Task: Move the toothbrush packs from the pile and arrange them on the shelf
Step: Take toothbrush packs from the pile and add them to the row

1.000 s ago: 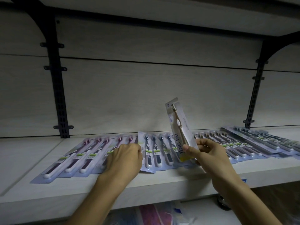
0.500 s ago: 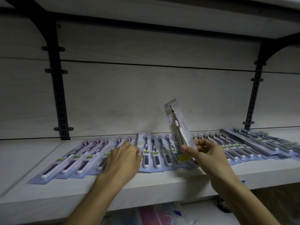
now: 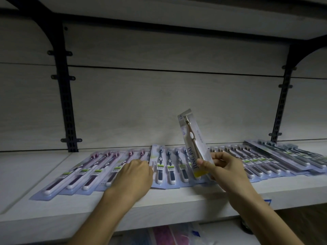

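Note:
A row of flat toothbrush packs lies along the pale wooden shelf (image 3: 53,216). Pink-headed packs (image 3: 83,174) are at the left, dark-blue-headed packs (image 3: 169,165) in the middle, more packs (image 3: 261,161) to the right. My left hand (image 3: 132,177) rests on the packs where the pink and blue ones meet, its fingers curled at the edge of a blue pack; the grip itself is hidden. My right hand (image 3: 224,168) pinches the bottom of a single clear toothbrush pack (image 3: 192,140) lettered JING PAI and holds it upright above the row.
Two black slotted uprights (image 3: 68,103) (image 3: 281,106) with brackets stand against the back panel. Another shelf board (image 3: 177,16) runs overhead. Bagged goods (image 3: 168,236) show below the shelf edge. The shelf surface left of the pink packs is bare.
My left hand has slid a little to the left along the packs. The right hand keeps the upright pack almost where it was.

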`<state>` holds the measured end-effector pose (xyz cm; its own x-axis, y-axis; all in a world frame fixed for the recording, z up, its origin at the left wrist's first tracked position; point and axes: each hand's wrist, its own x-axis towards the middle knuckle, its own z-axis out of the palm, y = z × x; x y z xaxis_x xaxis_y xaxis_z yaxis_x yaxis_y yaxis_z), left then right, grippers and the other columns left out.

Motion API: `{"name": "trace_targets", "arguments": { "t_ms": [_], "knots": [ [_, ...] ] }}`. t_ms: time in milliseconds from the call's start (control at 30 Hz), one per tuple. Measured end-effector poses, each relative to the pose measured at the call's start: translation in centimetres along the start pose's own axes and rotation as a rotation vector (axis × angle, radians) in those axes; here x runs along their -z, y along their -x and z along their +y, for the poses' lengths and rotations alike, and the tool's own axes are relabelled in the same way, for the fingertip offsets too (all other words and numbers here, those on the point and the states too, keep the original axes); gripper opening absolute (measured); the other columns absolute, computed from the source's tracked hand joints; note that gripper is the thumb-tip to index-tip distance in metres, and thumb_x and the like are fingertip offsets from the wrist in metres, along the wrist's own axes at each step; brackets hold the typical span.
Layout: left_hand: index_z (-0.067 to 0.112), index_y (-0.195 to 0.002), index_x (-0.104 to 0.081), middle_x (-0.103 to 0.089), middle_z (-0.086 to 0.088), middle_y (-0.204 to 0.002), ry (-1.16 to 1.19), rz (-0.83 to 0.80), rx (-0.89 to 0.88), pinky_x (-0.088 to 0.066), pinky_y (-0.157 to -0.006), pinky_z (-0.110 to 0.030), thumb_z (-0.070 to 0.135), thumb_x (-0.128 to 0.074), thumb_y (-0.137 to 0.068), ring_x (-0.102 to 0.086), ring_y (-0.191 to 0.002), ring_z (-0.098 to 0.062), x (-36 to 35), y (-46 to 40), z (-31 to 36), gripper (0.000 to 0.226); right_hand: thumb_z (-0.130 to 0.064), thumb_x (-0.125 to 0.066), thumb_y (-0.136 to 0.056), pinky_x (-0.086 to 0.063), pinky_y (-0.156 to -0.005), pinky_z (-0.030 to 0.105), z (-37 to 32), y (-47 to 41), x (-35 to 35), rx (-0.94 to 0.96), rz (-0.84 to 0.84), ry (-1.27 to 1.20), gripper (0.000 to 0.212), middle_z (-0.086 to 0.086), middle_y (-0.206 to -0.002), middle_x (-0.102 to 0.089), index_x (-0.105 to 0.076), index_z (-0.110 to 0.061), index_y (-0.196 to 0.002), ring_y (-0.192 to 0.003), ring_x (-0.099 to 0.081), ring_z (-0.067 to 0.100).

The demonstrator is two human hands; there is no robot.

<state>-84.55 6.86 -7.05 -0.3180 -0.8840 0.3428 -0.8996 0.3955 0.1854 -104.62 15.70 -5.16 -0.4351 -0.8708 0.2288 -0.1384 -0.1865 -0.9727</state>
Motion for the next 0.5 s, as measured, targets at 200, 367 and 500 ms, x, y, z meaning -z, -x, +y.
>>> {"name": "trace_targets", "arguments": {
  "t_ms": [200,367,500],
  "knots": [
    [0.009,-0.088,-0.059,-0.057,-0.013,-0.100,0.024,-0.022,0.052,-0.046,-0.080,-0.035,0.022,-0.035,-0.099,-0.056,-0.095,-0.030,0.50,0.38,0.16,0.029,-0.013,-0.073,-0.078,-0.046,-0.041,0.014,0.03,0.03,-0.12,0.004,-0.015,0.007,0.026,0.006,-0.082,-0.070,-0.059,-0.010,-0.099,-0.058,-0.068,0.005],
    [0.011,-0.087,-0.057,-0.059,-0.009,-0.100,0.051,0.025,0.083,-0.042,-0.071,-0.030,0.040,-0.037,-0.098,-0.057,-0.089,-0.024,0.24,0.33,0.16,0.037,-0.013,-0.073,-0.079,-0.046,-0.041,0.014,0.04,0.17,-0.18,0.013,-0.021,0.007,0.024,0.002,-0.075,-0.071,-0.059,-0.011,-0.098,-0.058,-0.068,0.006],
    [0.014,-0.109,-0.061,-0.061,-0.006,-0.112,0.020,0.118,0.067,-0.047,-0.079,-0.032,0.040,-0.041,-0.097,-0.058,-0.099,-0.024,0.85,0.73,0.28,0.035,-0.012,-0.073,-0.079,-0.046,-0.040,0.015,-0.20,0.34,-0.09,0.014,-0.031,0.000,0.024,0.000,-0.069,-0.071,-0.059,-0.009,-0.098,-0.056,-0.068,0.007]
  ]
}}
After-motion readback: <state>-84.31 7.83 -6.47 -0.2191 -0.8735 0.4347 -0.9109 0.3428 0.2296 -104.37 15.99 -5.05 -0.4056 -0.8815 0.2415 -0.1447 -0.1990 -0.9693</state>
